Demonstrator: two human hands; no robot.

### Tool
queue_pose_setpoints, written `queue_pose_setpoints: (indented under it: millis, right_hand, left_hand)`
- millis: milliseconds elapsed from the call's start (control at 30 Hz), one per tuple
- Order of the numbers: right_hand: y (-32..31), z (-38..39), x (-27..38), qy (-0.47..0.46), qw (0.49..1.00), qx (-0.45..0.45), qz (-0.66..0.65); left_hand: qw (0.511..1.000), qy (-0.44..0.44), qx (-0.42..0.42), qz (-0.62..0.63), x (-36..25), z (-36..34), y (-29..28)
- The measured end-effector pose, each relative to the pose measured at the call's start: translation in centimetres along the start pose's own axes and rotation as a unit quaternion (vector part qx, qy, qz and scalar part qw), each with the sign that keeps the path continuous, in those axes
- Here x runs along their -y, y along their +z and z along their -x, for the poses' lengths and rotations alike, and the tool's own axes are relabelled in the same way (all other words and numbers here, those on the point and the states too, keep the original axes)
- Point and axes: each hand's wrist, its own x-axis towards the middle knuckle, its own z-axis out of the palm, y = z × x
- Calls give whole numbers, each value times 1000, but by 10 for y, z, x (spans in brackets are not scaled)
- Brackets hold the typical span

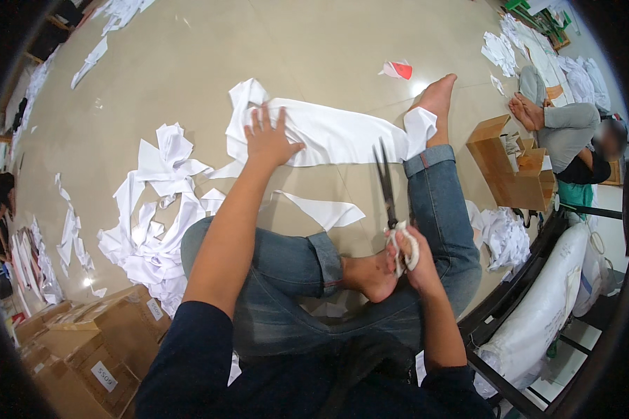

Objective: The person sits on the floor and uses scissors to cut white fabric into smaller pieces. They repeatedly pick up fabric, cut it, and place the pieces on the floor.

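Observation:
A long piece of white cloth lies on the floor in front of me, its right end resting against my outstretched leg. My left hand presses flat on the cloth's left part with its fingers spread. In my right hand is a pair of scissors with pale wrapped handles. Their dark blades are slightly parted and point away from me, near the cloth's lower edge. A thin triangular white scrap lies between the cloth and my bent leg.
A heap of white scraps lies left of my knee. Cardboard boxes stand at the lower left. An open cardboard box is at the right, near another seated person. A black rack holds a plastic-wrapped white roll. A red-and-white scrap lies farther off.

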Motion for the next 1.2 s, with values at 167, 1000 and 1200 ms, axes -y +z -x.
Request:
queue_pose_setpoints:
  millis: [167,1000,1200]
  right_hand:
    - [-8,1,-35,64,997,44,9]
    - [73,-137,-9,58,979,-21,193]
    - [88,-150,-3,22,959,-32,279]
  left_hand:
    - [999,3,13,-52,-7,8,-17]
    - [995,34,96,-8,2,16,-28]
    - [995,35,93,-3,2,20,-29]
